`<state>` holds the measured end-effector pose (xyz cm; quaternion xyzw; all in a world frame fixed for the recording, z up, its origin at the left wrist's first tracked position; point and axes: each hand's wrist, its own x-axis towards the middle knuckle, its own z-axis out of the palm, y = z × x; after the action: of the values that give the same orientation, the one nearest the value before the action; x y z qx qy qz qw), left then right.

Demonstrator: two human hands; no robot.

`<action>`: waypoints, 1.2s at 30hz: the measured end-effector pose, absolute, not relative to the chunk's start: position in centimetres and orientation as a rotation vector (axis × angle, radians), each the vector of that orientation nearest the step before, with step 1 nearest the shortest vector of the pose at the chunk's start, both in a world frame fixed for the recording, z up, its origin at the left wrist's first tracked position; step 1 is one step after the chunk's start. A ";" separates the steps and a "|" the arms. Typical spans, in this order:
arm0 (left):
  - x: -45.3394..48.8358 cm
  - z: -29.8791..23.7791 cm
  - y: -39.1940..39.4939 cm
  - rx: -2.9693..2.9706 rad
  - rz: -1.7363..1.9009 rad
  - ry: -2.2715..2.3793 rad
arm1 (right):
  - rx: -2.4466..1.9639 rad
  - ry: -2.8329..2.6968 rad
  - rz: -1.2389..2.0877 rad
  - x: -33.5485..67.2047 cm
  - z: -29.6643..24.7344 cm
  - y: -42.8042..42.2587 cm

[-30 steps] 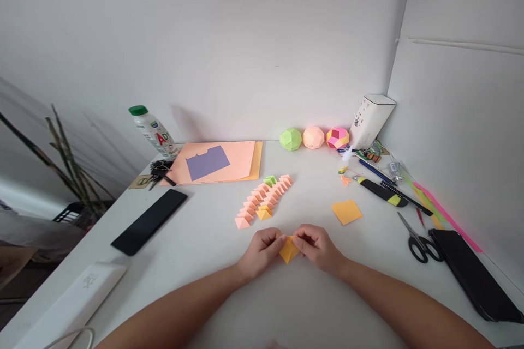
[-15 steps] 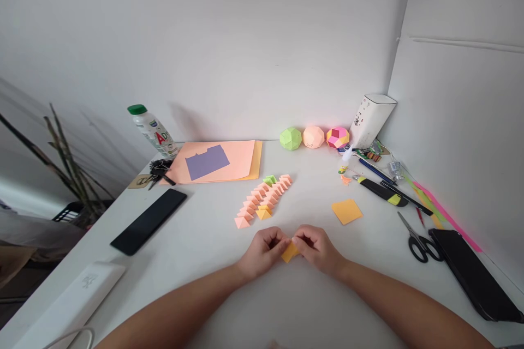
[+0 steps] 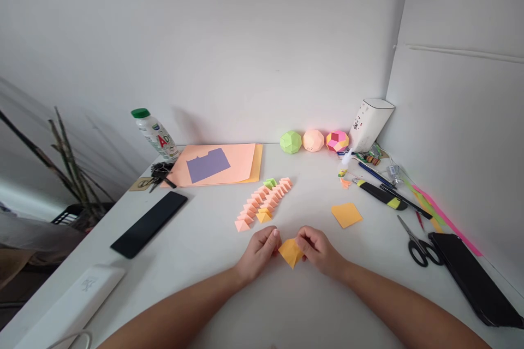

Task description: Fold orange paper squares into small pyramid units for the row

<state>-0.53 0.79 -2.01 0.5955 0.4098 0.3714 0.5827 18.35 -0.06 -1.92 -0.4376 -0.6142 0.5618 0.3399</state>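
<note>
Between my hands is a small orange piece of paper (image 3: 291, 253), creased and partly folded, one corner pointing towards me. My right hand (image 3: 317, 250) pinches its right corner between thumb and fingers. At its left corner my left hand (image 3: 261, 249) is closed, thumb on top and fingertips curled under; the paper's edge meets these fingers. Just beyond lie two rows of folded paper units (image 3: 262, 202), mostly peach, with green ones at the far end and orange ones at the near end of the right row. A square stack of orange paper (image 3: 346, 215) lies right of them.
Scissors (image 3: 420, 245), a black case (image 3: 475, 281) and a utility knife (image 3: 380, 194) lie at the right. Three paper balls (image 3: 313, 140) line the wall. Peach sheets (image 3: 245, 161), a bottle (image 3: 158, 133), a black phone (image 3: 149, 223) and a white power strip (image 3: 77, 300) are at the left.
The orange paper shows more of its surface now, opened out between my hands. My left thumb has lifted off it and drawn back left; my right hand keeps its pinch.
</note>
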 end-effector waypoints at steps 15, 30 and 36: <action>-0.7 -1.8 1.3 1.260 0.814 0.925 | -1.163 -1.560 1.491 18.3 -1.6 0.0; -0.5 -1.9 1.3 1.140 0.780 0.889 | -1.147 -1.542 1.514 18.3 -1.5 0.1; -0.5 -2.0 1.4 1.164 0.825 0.789 | -1.136 -1.519 1.480 18.3 -1.7 0.2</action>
<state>-0.50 1.40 -2.01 0.5197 0.3523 0.3681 0.6858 18.35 0.21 -1.73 -0.4406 -0.5891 0.5740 0.3598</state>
